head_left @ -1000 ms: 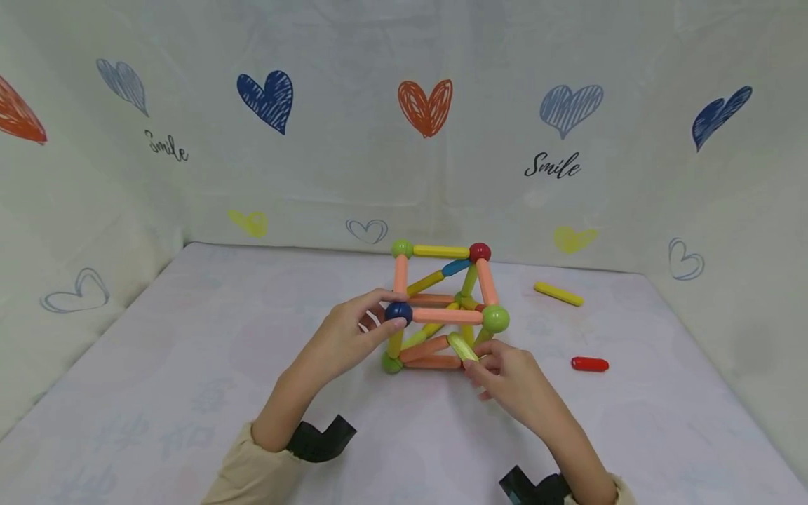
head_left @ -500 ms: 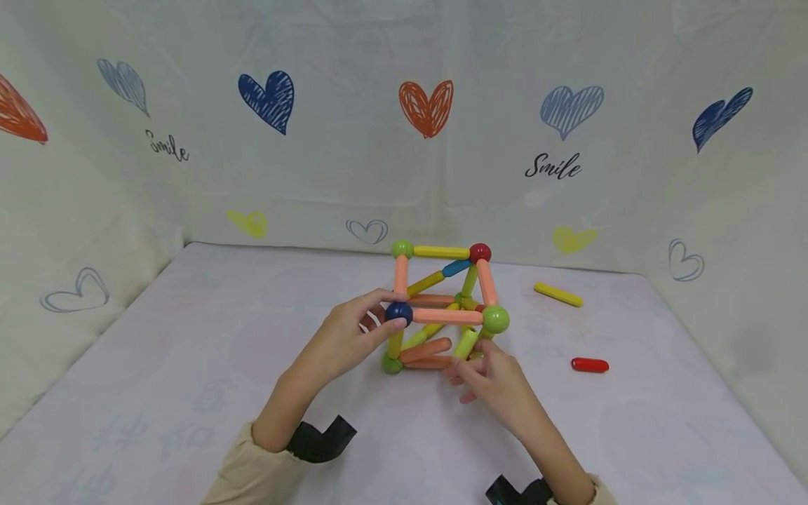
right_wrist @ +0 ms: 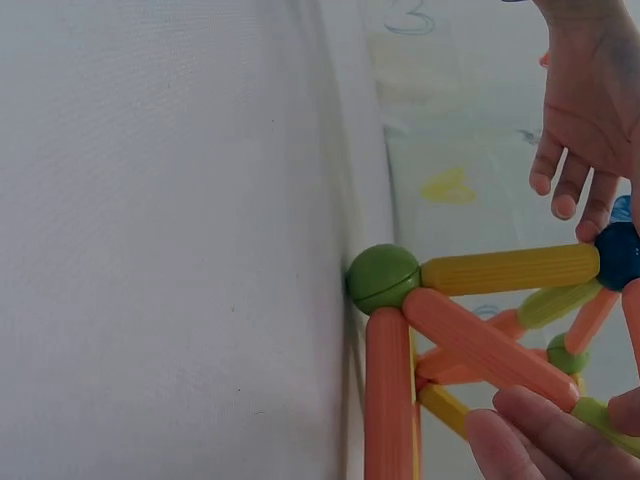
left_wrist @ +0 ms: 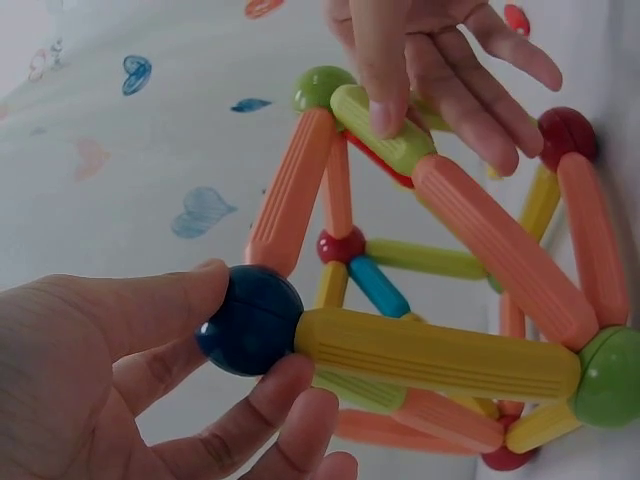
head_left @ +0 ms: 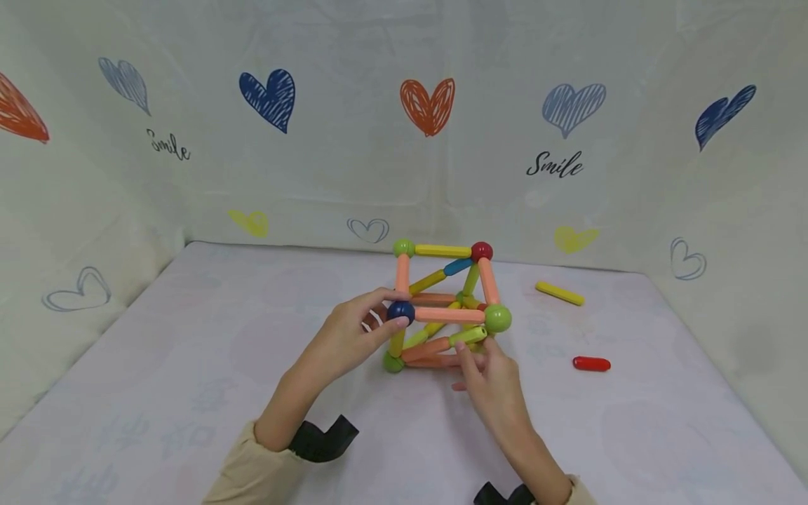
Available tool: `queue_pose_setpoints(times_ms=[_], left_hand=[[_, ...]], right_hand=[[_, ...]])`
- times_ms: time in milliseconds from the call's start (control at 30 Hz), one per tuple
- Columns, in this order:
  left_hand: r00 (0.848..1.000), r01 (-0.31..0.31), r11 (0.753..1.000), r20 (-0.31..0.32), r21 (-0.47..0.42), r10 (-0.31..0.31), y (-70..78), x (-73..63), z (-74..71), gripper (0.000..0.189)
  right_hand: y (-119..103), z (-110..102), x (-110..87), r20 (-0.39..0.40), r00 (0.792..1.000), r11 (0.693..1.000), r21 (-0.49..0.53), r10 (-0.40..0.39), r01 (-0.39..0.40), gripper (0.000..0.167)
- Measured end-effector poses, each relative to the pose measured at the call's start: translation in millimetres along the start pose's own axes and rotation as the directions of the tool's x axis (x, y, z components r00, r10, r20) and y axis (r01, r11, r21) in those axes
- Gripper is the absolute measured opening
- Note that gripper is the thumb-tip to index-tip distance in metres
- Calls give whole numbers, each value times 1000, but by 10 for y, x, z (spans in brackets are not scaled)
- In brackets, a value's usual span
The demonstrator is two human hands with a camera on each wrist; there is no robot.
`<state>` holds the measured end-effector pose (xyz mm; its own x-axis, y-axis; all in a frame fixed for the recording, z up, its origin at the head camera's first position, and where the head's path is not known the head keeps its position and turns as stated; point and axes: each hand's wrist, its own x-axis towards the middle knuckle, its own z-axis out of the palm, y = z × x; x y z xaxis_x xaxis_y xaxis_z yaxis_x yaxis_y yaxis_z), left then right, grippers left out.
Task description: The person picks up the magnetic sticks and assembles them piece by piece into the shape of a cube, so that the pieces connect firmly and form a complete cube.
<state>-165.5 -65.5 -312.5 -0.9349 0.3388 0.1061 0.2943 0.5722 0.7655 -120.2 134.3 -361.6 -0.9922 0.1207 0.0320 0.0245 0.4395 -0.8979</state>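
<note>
A frame of magnetic sticks and balls stands on the table in the head view. My left hand (head_left: 344,337) pinches the dark blue ball (head_left: 400,313) at its upper front left corner, thumb below and forefinger above. With thumb and fingers my right hand (head_left: 499,386) holds a yellow-green stick (head_left: 468,335) inside the front face. In the left wrist view that stick (left_wrist: 410,155) lines up end to end with an orange stick (left_wrist: 505,245), and its other end is by a green ball (left_wrist: 322,88). The frame's lower right front corner is hidden behind my right hand.
To the right of the frame lie a loose yellow stick (head_left: 559,293) and a shorter red stick (head_left: 591,363). A pale cloth wall (head_left: 353,175) printed with hearts rises behind the table (head_left: 221,365).
My right hand has shifted left and turned the yellow-green stick from a steep slant to line up with the orange diagonal stick. My left hand has kept its hold on the blue ball.
</note>
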Motion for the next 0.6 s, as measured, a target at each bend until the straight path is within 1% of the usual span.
queue_pose_setpoints(times_ms=[167, 300, 467, 600], left_hand=[[1000, 0, 1000, 0, 7, 0, 9, -5, -1, 30], [1000, -3, 1000, -4, 8, 3, 15, -10, -1, 31], [1000, -5, 1000, 4, 9, 5, 22, -16, -10, 34], [1000, -19, 1000, 20, 21, 19, 9, -20, -31, 34]], right_hand=[[16, -6, 29, 18, 999, 997, 59, 42, -43, 31], [26, -15, 61, 17, 997, 995, 68, 70, -71, 30], [30, -47, 81, 24, 997, 994, 79, 75, -77, 32], [15, -72, 78, 27, 997, 995, 73, 72, -73, 35]])
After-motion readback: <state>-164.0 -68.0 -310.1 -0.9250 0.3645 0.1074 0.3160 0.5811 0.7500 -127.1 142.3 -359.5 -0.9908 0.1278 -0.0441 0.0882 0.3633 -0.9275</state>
